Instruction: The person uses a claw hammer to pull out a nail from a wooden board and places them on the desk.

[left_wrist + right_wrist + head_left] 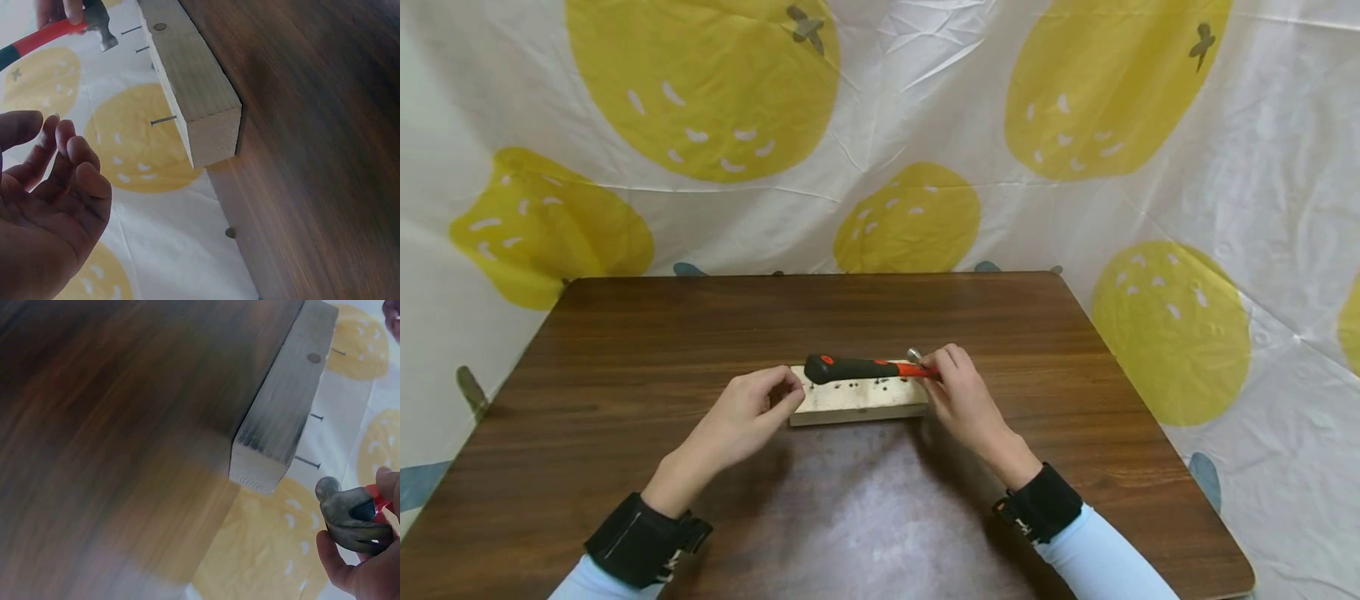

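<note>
A pale wooden block (857, 408) lies on the table, with dark marks across its top. Three nails stand part way out of it, among them one nail (164, 120) near its left end and another nail (307, 462) near its right end. My right hand (962, 400) grips a claw hammer (857, 369) by the red neck close under its metal head (350, 515). The black handle reaches leftward above the block. My left hand (748, 412) is at the block's left end, fingers loosely bent, thumb near the forefinger, with no object showing between them.
The block rests on a brown wood-grain table (700, 325). Behind and beside the table hangs a white cloth (880, 100) printed with yellow lemons. Both wrists wear black straps, such as the left strap (638, 542).
</note>
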`<control>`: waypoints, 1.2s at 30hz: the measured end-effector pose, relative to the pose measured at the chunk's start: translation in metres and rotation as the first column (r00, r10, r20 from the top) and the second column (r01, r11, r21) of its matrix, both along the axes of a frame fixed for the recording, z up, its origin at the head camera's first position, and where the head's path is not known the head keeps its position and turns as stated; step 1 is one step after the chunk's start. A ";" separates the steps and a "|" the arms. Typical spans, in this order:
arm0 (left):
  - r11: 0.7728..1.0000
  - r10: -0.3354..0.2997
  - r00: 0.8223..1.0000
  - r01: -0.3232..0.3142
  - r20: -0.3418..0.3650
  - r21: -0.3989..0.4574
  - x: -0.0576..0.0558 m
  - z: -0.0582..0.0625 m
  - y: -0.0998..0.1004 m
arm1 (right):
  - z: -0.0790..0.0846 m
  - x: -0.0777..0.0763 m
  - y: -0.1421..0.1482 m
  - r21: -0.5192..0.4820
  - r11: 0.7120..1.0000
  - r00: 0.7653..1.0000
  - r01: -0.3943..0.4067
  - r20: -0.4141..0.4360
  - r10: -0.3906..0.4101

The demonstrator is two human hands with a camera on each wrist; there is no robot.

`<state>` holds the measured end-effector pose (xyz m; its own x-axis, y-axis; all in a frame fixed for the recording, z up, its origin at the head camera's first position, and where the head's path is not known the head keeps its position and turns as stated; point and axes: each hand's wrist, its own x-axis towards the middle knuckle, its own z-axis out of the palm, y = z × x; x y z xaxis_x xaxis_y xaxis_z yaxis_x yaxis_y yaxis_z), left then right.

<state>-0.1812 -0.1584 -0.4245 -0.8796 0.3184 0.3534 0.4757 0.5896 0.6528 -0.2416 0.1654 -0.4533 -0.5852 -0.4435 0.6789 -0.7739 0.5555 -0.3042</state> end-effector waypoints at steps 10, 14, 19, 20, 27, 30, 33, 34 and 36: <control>1.000 -0.025 0.999 0.025 -0.024 -0.001 -0.001 -0.001 0.007 | 0.003 0.004 -0.007 -0.113 0.991 0.994 -0.072 0.076 0.081; 0.999 -0.042 0.998 0.042 -0.039 0.006 -0.002 -0.004 0.010 | 0.005 0.007 -0.010 -0.136 0.985 0.989 -0.104 0.091 0.116; 0.998 -0.065 0.995 0.065 -0.070 0.007 -0.005 -0.005 0.015 | 0.007 0.011 -0.015 -0.149 0.979 0.984 -0.141 0.089 0.155; 0.998 -0.064 0.995 0.065 -0.077 0.004 -0.005 -0.004 0.016 | 0.008 0.012 -0.016 -0.154 0.977 0.982 -0.145 0.095 0.161; 0.998 -0.067 0.986 0.067 -0.152 -0.002 -0.006 -0.004 0.027 | 0.012 0.019 -0.024 -0.224 0.960 0.944 -0.170 0.242 0.223; 0.996 -0.082 0.983 0.085 -0.165 0.009 -0.007 -0.006 0.031 | 0.014 0.022 -0.028 -0.270 0.945 0.912 -0.182 0.314 0.266; 0.995 -0.093 0.981 0.096 -0.169 0.013 -0.008 -0.007 0.035 | 0.015 0.025 -0.030 -0.298 0.934 0.884 -0.198 0.357 0.302; 0.995 -0.095 0.981 0.099 -0.167 0.015 -0.008 -0.007 0.036 | 0.015 0.025 -0.031 -0.303 0.930 0.877 -0.207 0.365 0.314; 0.994 -0.102 0.982 0.106 -0.158 0.017 -0.008 -0.007 0.039 | 0.014 0.026 -0.033 -0.316 0.921 0.862 -0.227 0.375 0.341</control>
<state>-0.1890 -0.1198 -0.4317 -0.7751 0.3947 0.4934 0.6313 0.5156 0.5793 -0.2151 0.1326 -0.4391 -0.7113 -0.4811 0.5125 -0.6557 0.1912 -0.7304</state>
